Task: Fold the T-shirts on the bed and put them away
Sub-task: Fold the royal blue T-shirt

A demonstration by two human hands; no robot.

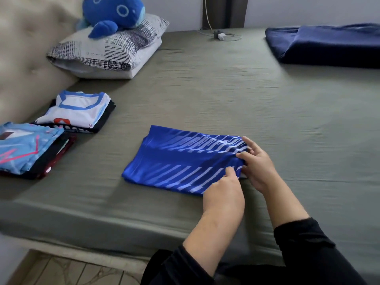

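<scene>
On the bed point(205, 95), near its front edge, your blue striped T-shirt point(174, 161) lies folded flat. Both hands work its right end: left hand point(223, 194) w/ grip pinched on the near corner, right hand point(257, 163) w/ grip pinched on the fabric edge just beside it. Two stacks of folded T-shirts point(76, 112) sit at left, near the headboard point(24, 64); pillow point(107, 48) & blue plush toy point(113, 15) farther back.

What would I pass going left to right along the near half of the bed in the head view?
Light blue shirt stack → white shirt stack → blue striped T-shirt → left hand → right hand, both hands pinching the T-shirt's right end.
</scene>
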